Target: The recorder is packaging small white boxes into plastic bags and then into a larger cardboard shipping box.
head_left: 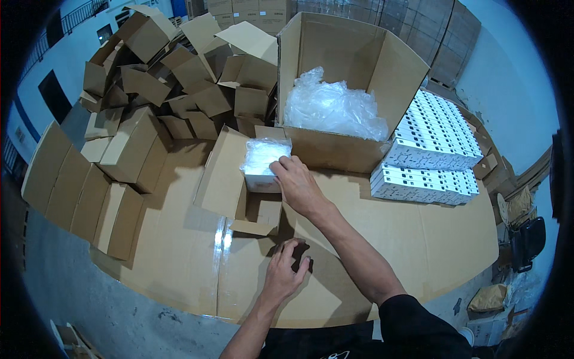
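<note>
My right hand holds the near right edge of a white box with clear bubble wrap over its top. The white box sits at the far part of an open brown carton, whose flaps stand spread. Its nearer part shows bare cardboard inside. Whether the white box rests on the carton's floor is hidden. Closer to me, my left hand hovers low over the table, fingers curled and apart from the thumb, holding nothing. A dark shadow falls beside its fingertips.
A large carton full of clear bubble wrap stands behind. White printed boxes are stacked at the right. Many open cartons pile up at the far left; closed cartons stand nearer. Cardboard covers the table.
</note>
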`<state>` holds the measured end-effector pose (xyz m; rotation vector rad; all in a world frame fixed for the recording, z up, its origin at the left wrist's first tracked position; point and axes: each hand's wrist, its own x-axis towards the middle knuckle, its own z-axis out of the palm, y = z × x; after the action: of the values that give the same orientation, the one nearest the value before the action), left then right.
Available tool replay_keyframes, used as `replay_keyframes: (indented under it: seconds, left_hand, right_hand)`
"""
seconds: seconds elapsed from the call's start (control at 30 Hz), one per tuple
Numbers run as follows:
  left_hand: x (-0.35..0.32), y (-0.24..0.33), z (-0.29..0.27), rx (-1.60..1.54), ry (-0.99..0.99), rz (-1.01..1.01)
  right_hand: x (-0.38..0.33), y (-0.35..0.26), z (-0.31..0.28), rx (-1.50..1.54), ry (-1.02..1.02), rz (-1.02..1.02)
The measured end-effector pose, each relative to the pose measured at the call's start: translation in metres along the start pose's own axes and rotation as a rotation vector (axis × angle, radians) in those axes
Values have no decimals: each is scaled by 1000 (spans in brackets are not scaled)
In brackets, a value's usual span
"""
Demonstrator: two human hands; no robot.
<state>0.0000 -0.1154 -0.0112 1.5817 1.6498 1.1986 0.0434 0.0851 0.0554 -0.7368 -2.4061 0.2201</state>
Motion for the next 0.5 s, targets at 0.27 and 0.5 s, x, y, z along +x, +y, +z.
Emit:
replay_keyframes:
  seconds: [0.27, 0.5]
  left_hand:
    - [-3, 10, -6, 48, -2, 6]
    - [9, 3, 9, 152, -27, 60]
  right_hand:
    - [-2, -11, 8, -99, 54, -19]
    - [-9, 3, 15, -223, 151, -16]
